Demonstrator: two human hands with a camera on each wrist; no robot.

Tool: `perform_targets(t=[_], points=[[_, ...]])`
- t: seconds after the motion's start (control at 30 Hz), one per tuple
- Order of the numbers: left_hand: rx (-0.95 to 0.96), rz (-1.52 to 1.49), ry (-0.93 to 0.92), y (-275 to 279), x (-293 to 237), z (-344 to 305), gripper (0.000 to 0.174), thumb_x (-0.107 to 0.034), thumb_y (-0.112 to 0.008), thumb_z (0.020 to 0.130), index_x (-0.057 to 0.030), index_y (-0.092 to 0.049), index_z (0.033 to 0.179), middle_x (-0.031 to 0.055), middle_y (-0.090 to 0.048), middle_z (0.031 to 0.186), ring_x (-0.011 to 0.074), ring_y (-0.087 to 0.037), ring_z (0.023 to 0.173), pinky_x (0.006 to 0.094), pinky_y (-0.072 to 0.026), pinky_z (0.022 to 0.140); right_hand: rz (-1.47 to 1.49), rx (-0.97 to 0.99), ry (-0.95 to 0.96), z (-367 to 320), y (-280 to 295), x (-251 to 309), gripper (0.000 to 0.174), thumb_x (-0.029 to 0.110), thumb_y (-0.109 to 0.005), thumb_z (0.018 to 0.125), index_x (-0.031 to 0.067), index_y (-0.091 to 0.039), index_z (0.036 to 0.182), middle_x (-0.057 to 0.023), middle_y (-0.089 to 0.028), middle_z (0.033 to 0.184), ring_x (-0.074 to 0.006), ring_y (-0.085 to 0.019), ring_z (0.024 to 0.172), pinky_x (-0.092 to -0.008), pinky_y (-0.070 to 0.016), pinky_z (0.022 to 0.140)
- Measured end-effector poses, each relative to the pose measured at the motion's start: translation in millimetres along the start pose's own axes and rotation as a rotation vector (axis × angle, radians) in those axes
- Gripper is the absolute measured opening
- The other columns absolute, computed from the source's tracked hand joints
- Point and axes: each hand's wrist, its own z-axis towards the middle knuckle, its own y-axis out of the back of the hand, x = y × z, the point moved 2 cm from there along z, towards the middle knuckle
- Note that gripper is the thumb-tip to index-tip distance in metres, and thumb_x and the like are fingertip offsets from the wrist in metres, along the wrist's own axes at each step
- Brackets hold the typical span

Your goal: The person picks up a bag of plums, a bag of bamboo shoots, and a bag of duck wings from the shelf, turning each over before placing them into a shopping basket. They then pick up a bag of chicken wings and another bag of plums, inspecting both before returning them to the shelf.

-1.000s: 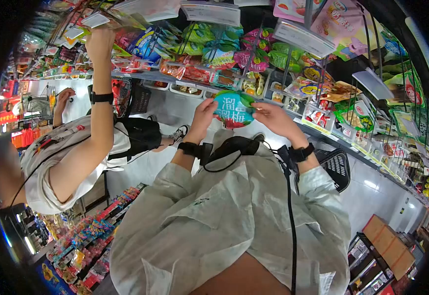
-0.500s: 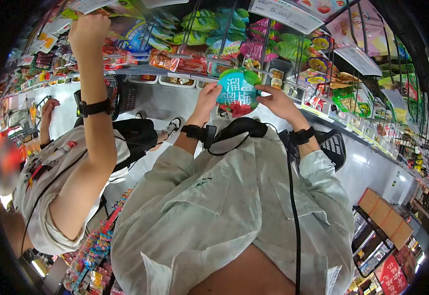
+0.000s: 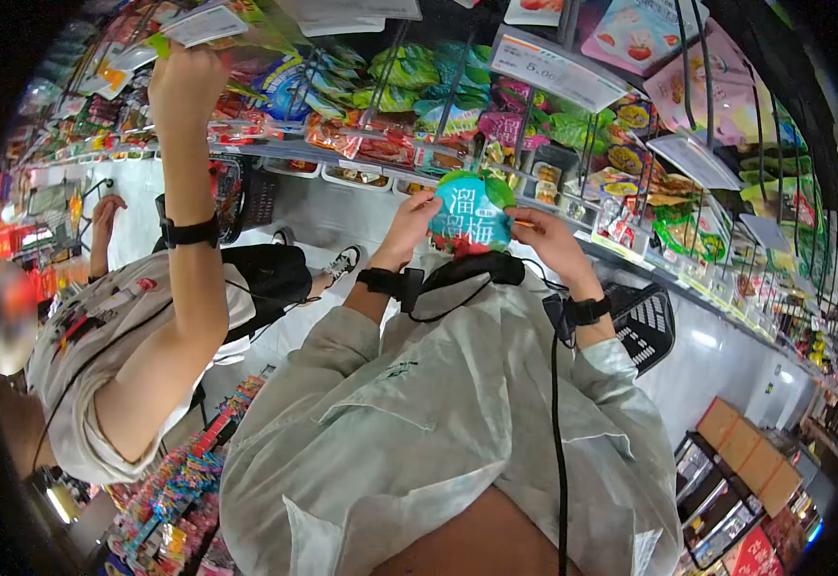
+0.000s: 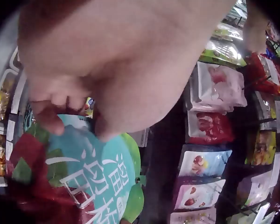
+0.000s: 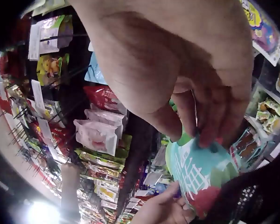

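Note:
Between my two hands is a round teal snack bag (image 3: 472, 213) with white characters, green leaves at its top and red at its bottom. My left hand (image 3: 407, 230) pinches its left edge between thumb and fingers. At the right edge, my right hand (image 3: 551, 242) pinches it; in the right wrist view the thumb and fingertips of that hand (image 5: 177, 70) meet on the bag (image 5: 196, 170). The left wrist view shows my left hand (image 4: 116, 70) gripping the bag's edge (image 4: 93, 172), printed side visible.
Shelves and hooks of packaged snacks with a price tag (image 3: 558, 69) stand ahead. Another person's raised arm (image 3: 189, 173) reaches the shelf at left. A black basket (image 3: 642, 322) is at my right, cardboard boxes (image 3: 750, 451) lower right.
The bag, first tilted back, came to face the camera more fully, then shifted slightly lower in the head view. Both hands have kept hold of it. The other person's arm has moved a little.

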Motion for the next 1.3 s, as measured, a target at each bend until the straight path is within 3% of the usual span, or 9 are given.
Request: perform_targets(t=[0.1,0.23,0.37,0.47,0.57,0.77,0.87,1.2,1.3], points=[[0.039,0.042,0.016,-5.0,9.1,-1.9,0.024,-0.031,-0.060,0.097,-0.0132,-0.064,0.112,-0.0046,-0.063,0.095,0.0081,-0.058,0.085,0.0274,-0.0439,0.067,0.039,0.029,-0.005,-5.0,7.3,-7.3,0.034,0.018,-0.065,0.093,0.0014,-0.066,0.123,-0.0038,-0.070,0.103,-0.0098,-0.061,0.084,-0.0260,-0.0493,0.078],[-0.003,0.013,-0.009,-18.3,8.0,-14.6,0.021,-0.026,-0.059,0.096,-0.0082,-0.066,0.103,-0.0038,-0.062,0.084,0.0065,-0.054,0.072,0.0247,-0.0412,0.060,0.081,0.071,-0.017,-13.7,14.1,-14.0,0.031,0.019,-0.064,0.095,0.0007,-0.068,0.120,-0.0023,-0.070,0.099,-0.0070,-0.059,0.081,-0.0241,-0.0486,0.075],[-0.011,-0.005,-0.004,-23.4,2.9,-27.9,0.021,-0.025,-0.058,0.096,-0.0072,-0.066,0.103,-0.0030,-0.062,0.085,0.0070,-0.056,0.074,0.0240,-0.0416,0.061,0.110,0.139,-0.068,-18.8,19.0,-16.3,0.029,0.018,-0.065,0.095,0.0012,-0.069,0.118,-0.0006,-0.069,0.099,-0.0060,-0.059,0.083,-0.0235,-0.0488,0.078],[0.021,0.016,0.031,-19.8,13.5,-24.5,0.022,-0.029,-0.056,0.097,-0.0109,-0.065,0.106,-0.0012,-0.063,0.097,0.0115,-0.060,0.089,0.0311,-0.0497,0.074,0.133,0.171,-0.087,-21.7,18.8,-18.3,0.027,0.017,-0.066,0.095,0.0008,-0.069,0.117,0.0004,-0.070,0.099,-0.0057,-0.060,0.084,-0.0231,-0.0493,0.079],[-0.001,-0.056,0.011,-27.8,13.5,-26.0,0.020,-0.025,-0.057,0.096,-0.0079,-0.066,0.104,-0.0027,-0.063,0.088,0.0068,-0.057,0.076,0.0241,-0.0439,0.062,0.134,0.173,-0.082,-21.0,21.6,-20.5,0.026,0.017,-0.066,0.095,0.0009,-0.070,0.114,0.0008,-0.069,0.095,-0.0057,-0.059,0.080,-0.0230,-0.0488,0.075],[-0.035,-0.032,0.009,-43.8,1.3,-28.6,0.020,-0.026,-0.058,0.094,-0.0091,-0.065,0.103,-0.0030,-0.063,0.089,0.0081,-0.059,0.079,0.0244,-0.0449,0.064,0.083,0.126,-0.047,-23.3,31.9,-20.4,0.026,0.023,-0.070,0.094,0.0009,-0.073,0.106,0.0009,-0.068,0.085,-0.0060,-0.057,0.073,-0.0231,-0.0470,0.068],[0.055,0.021,0.041,-42.7,3.2,-17.6,0.028,-0.032,-0.058,0.092,-0.0126,-0.062,0.113,-0.0024,-0.063,0.103,0.0112,-0.059,0.095,0.0297,-0.0480,0.075,0.102,0.099,-0.027,-28.0,38.0,-17.4,0.027,0.026,-0.071,0.093,-0.0004,-0.073,0.102,0.0009,-0.067,0.083,-0.0062,-0.057,0.074,-0.0232,-0.0466,0.068],[0.032,0.016,0.048,-63.5,-4.6,2.8,0.043,-0.029,-0.061,0.091,-0.0066,-0.057,0.127,0.0012,-0.059,0.109,0.0105,-0.055,0.092,0.0303,-0.0481,0.075,0.122,0.053,0.034,-41.1,50.5,-21.7,0.022,0.020,-0.069,0.095,-0.0008,-0.073,0.100,0.0016,-0.067,0.088,-0.0047,-0.057,0.077,-0.0218,-0.0460,0.070],[0.040,0.053,0.046,-67.0,-5.0,11.6,0.046,-0.030,-0.061,0.091,-0.0025,-0.057,0.127,0.0051,-0.057,0.126,0.0153,-0.056,0.104,0.0330,-0.0501,0.074,0.211,0.003,0.054,-46.6,52.1,-27.7,0.022,0.020,-0.068,0.096,-0.0006,-0.073,0.101,0.0015,-0.068,0.090,-0.0045,-0.057,0.079,-0.0214,-0.0457,0.072]])
